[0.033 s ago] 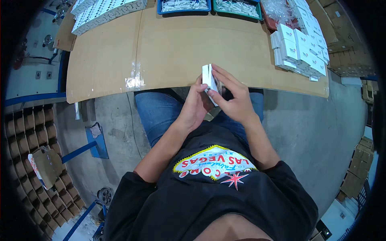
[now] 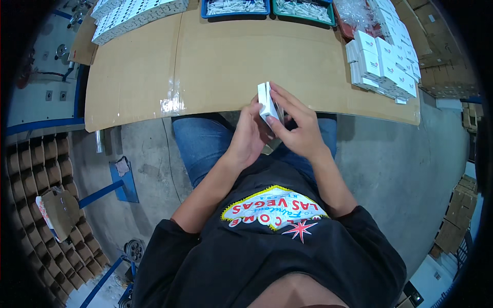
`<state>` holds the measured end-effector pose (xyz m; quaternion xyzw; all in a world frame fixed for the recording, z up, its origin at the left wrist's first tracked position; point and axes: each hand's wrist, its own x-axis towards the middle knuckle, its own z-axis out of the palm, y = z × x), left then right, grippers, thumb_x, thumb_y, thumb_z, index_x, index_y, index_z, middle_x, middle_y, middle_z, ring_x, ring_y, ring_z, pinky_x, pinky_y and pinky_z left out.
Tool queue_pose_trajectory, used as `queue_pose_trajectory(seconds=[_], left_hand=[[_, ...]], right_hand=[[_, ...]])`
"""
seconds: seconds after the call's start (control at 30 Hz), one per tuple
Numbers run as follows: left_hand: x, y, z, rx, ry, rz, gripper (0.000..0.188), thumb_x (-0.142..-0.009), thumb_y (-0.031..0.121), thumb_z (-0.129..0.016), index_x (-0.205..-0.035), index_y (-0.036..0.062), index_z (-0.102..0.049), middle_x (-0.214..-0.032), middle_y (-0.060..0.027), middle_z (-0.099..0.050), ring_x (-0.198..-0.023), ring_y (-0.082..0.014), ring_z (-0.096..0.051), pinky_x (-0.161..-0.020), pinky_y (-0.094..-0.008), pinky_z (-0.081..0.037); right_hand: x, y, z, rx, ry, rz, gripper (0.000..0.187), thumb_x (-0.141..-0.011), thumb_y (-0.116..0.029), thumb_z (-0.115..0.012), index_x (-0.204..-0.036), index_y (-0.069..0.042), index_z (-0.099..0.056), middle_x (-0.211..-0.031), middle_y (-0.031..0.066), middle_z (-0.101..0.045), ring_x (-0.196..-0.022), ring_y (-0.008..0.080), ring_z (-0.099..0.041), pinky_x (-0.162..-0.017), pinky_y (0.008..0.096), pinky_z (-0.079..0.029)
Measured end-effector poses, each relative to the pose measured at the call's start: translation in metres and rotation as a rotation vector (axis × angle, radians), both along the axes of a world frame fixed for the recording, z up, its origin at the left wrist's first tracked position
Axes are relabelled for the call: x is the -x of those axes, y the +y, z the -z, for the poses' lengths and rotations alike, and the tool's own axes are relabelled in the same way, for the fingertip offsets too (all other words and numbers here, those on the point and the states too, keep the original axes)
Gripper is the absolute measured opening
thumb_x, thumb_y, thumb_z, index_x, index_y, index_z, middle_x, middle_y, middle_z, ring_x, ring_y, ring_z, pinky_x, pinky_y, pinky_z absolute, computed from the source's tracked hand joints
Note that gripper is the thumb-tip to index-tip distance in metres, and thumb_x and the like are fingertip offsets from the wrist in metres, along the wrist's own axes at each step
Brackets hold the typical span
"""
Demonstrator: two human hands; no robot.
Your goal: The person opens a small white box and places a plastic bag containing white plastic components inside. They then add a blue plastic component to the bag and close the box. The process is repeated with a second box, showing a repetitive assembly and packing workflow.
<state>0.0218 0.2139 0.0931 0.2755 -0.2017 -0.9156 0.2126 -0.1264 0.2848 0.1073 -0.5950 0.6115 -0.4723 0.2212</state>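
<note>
Hands closed on small white carton (image 2: pixel 267 102)
Left hand (image 2: pixel 250 137) and right hand (image 2: pixel 299 129) clasp it, upright, above cardboard-covered table (image 2: pixel 215 61).

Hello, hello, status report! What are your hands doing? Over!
Both hands on one small white box, left hand, right hand, at the near edge of the cardboard-covered table. Stack of white boxes off to the right. Nothing in the way.

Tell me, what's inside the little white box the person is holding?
That cannot be seen. The small white box is held between the left hand and the right hand, and fingers cover much of it. Only its white outside shows, just above the edge of the cardboard-covered table.
</note>
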Motion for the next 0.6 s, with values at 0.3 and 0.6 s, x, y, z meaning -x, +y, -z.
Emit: queue_pose_trajectory(seconds=[0.3, 0.6], left_hand=[[0.017, 0.012, -0.009, -0.095, -0.117, -0.133, 0.046, -0.106, 0.050, -0.045, -0.129, 0.0120, -0.056, -0.113, -0.0031, -0.060, -0.106, -0.0160, -0.058, -0.095, -0.0343, -0.046], [0.015, 0.016, 0.008, -0.050, -0.134, -0.152, 0.047, -0.105, 0.049, -0.048, -0.130, 0.0108, -0.056, -0.116, -0.0035, -0.061, -0.111, -0.0165, -0.058, -0.100, -0.0348, -0.046]], right_hand=[[-0.014, 0.000, 0.018, 0.120, 0.223, 0.050, 0.045, -0.093, -0.011, -0.064, -0.133, 0.009, -0.057, -0.137, 0.0280, -0.058, -0.126, 0.0411, -0.059, -0.105, 0.0424, -0.049], [-0.015, 0.003, 0.028, 0.154, 0.248, -0.017, 0.042, -0.100, -0.009, -0.055, -0.137, 0.011, -0.051, -0.138, 0.0290, -0.057, -0.128, 0.0413, -0.058, -0.107, 0.0436, -0.048]])
